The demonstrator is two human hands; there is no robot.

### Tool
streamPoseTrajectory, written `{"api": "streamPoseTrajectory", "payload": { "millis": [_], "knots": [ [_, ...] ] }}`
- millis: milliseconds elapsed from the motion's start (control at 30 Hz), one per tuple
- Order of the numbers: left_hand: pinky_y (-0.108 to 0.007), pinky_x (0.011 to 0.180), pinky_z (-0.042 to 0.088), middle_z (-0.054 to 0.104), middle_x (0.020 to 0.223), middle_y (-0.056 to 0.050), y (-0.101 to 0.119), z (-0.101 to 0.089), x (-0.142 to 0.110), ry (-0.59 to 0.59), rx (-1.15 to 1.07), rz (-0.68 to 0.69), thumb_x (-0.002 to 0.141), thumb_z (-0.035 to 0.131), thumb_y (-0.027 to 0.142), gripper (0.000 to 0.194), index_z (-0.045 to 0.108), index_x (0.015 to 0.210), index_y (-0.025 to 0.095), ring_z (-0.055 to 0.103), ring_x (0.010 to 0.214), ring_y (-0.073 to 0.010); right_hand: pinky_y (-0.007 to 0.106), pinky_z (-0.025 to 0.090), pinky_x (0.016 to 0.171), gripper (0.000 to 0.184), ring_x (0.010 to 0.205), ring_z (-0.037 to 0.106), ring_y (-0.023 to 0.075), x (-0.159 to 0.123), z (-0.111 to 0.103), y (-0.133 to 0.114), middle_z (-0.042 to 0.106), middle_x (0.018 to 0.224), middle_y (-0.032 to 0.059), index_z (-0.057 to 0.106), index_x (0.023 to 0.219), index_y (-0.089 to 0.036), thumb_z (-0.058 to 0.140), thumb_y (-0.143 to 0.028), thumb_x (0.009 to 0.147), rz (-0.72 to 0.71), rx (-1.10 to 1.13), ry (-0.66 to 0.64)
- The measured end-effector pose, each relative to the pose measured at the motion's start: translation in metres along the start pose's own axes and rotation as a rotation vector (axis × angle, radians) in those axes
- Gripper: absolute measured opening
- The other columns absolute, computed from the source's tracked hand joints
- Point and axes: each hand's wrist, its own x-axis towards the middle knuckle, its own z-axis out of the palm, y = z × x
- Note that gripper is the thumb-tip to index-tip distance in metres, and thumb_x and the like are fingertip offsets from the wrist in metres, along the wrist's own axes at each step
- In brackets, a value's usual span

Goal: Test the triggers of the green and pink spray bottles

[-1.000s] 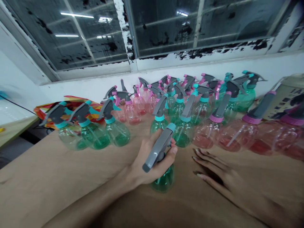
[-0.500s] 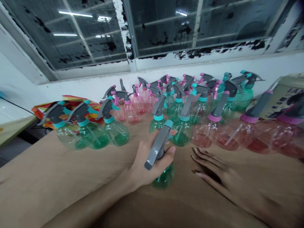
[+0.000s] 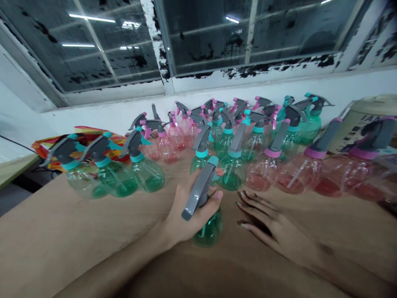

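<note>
My left hand (image 3: 190, 211) is wrapped round the neck of a green spray bottle (image 3: 208, 231) with a grey trigger head and turquoise tip. That bottle is upright near the table's front, and its neck is partly hidden by my fingers. My right hand (image 3: 269, 223) rests on the wooden table (image 3: 93, 244) with its fingers spread and nothing in it. Just beyond it stand pink spray bottles, the nearest being one with a pink collar (image 3: 259, 176). Another green spray bottle (image 3: 232, 176) stands right behind the held one.
Three green spray bottles (image 3: 148, 178) line up at the left, before a red and yellow plastic wrapper (image 3: 102, 134). Several pink and green bottles crowd toward the wall (image 3: 111, 108) under the window. A beige container with dark print (image 3: 356, 120) stands at the right.
The whole view has shifted slightly, so the bottles sit a little further left. My right hand appears slightly nearer the held bottle. My left hand keeps the same grip.
</note>
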Motion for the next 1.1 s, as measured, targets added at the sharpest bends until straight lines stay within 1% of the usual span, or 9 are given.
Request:
{"api": "streamPoseTrajectory", "payload": {
  "millis": [100, 300, 467, 567, 633, 767, 867, 1000, 1100],
  "knots": [
    [-0.031, 0.067, 0.051, 0.063, 0.080, -0.001, 0.001, -0.001, 0.001, -0.010, 0.005, -0.005, 0.083, 0.052, 0.029, 0.030, 0.048, 0.112, 0.026, 0.062, 0.072, -0.0174, 0.046, 0.035, 0.103, 0.047, 0.129, 0.035, 0.0242, 0.004, 0.000, -0.001, 0.044, 0.138, 0.0050, 0.045, 0.131, -0.024, 0.047, -0.039, 0.087, -0.001, 0.023, -0.010],
    [-0.029, 0.061, 0.050, 0.056, 0.065, 0.002, 0.004, -0.003, 0.003, -0.013, 0.045, 0.012, 0.082, 0.051, 0.028, 0.025, 0.046, 0.107, 0.024, 0.062, 0.070, -0.0180, 0.045, 0.033, 0.105, 0.047, 0.130, 0.032, 0.0227, 0.004, -0.001, 0.000, 0.041, 0.140, 0.0038, 0.043, 0.132, -0.024, 0.045, -0.040, 0.088, 0.016, 0.027, -0.060],
    [-0.030, 0.062, 0.051, 0.055, 0.066, 0.001, 0.010, -0.003, 0.002, -0.035, 0.053, -0.016, 0.085, 0.047, 0.030, 0.019, 0.049, 0.101, 0.022, 0.062, 0.072, -0.0186, 0.044, 0.032, 0.106, 0.048, 0.130, 0.032, 0.0224, 0.003, -0.001, 0.000, 0.039, 0.141, 0.0035, 0.043, 0.132, -0.023, 0.043, -0.042, 0.088, 0.016, 0.003, -0.080],
    [-0.031, 0.064, 0.051, 0.058, 0.071, 0.000, 0.012, -0.002, 0.002, 0.000, 0.065, -0.027, 0.085, 0.047, 0.030, 0.014, 0.051, 0.096, 0.023, 0.061, 0.068, -0.0173, 0.044, 0.032, 0.105, 0.047, 0.130, 0.032, 0.0225, 0.003, -0.001, 0.000, 0.039, 0.141, 0.0033, 0.043, 0.132, -0.024, 0.043, -0.042, 0.088, 0.021, 0.014, -0.076],
    [-0.030, 0.062, 0.051, 0.060, 0.074, -0.001, 0.013, -0.002, 0.002, 0.030, 0.063, -0.017, 0.084, 0.047, 0.029, 0.010, 0.051, 0.090, 0.023, 0.060, 0.064, -0.0157, 0.044, 0.033, 0.105, 0.048, 0.130, 0.032, 0.0231, 0.003, 0.000, 0.000, 0.040, 0.141, 0.0029, 0.043, 0.132, -0.025, 0.045, -0.041, 0.087, 0.017, 0.038, -0.060],
    [-0.026, 0.052, 0.048, 0.058, 0.065, 0.002, 0.010, -0.004, 0.002, 0.008, 0.097, -0.001, 0.083, 0.048, 0.029, 0.008, 0.051, 0.081, 0.022, 0.056, 0.053, -0.0130, 0.045, 0.034, 0.104, 0.048, 0.130, 0.032, 0.0232, 0.002, 0.000, 0.000, 0.040, 0.141, 0.0022, 0.041, 0.133, -0.026, 0.045, -0.041, 0.087, 0.021, 0.035, -0.054],
    [-0.025, 0.051, 0.047, 0.058, 0.066, 0.002, 0.007, -0.006, 0.002, -0.008, 0.109, 0.015, 0.083, 0.049, 0.029, 0.010, 0.052, 0.090, 0.023, 0.055, 0.053, -0.0127, 0.045, 0.034, 0.104, 0.048, 0.130, 0.032, 0.0230, 0.002, 0.001, 0.001, 0.041, 0.140, 0.0022, 0.042, 0.133, -0.026, 0.045, -0.040, 0.087, 0.023, 0.033, -0.051],
    [-0.026, 0.066, 0.050, 0.062, 0.086, -0.001, 0.003, -0.003, 0.001, 0.055, 0.038, 0.009, 0.084, 0.051, 0.029, 0.024, 0.049, 0.107, 0.024, 0.062, 0.073, -0.0147, 0.046, 0.034, 0.104, 0.048, 0.129, 0.034, 0.0240, 0.002, 0.002, 0.002, 0.041, 0.140, 0.0022, 0.042, 0.133, -0.026, 0.047, -0.040, 0.087, 0.016, 0.052, -0.022],
    [-0.026, 0.066, 0.050, 0.062, 0.084, -0.001, 0.001, 0.001, -0.001, 0.036, 0.021, -0.013, 0.083, 0.052, 0.028, 0.028, 0.049, 0.111, 0.024, 0.063, 0.074, -0.0154, 0.047, 0.034, 0.104, 0.049, 0.129, 0.034, 0.0239, 0.002, 0.003, 0.003, 0.041, 0.140, 0.0020, 0.041, 0.133, -0.027, 0.047, -0.040, 0.087, 0.011, 0.051, -0.021]
  ]
}}
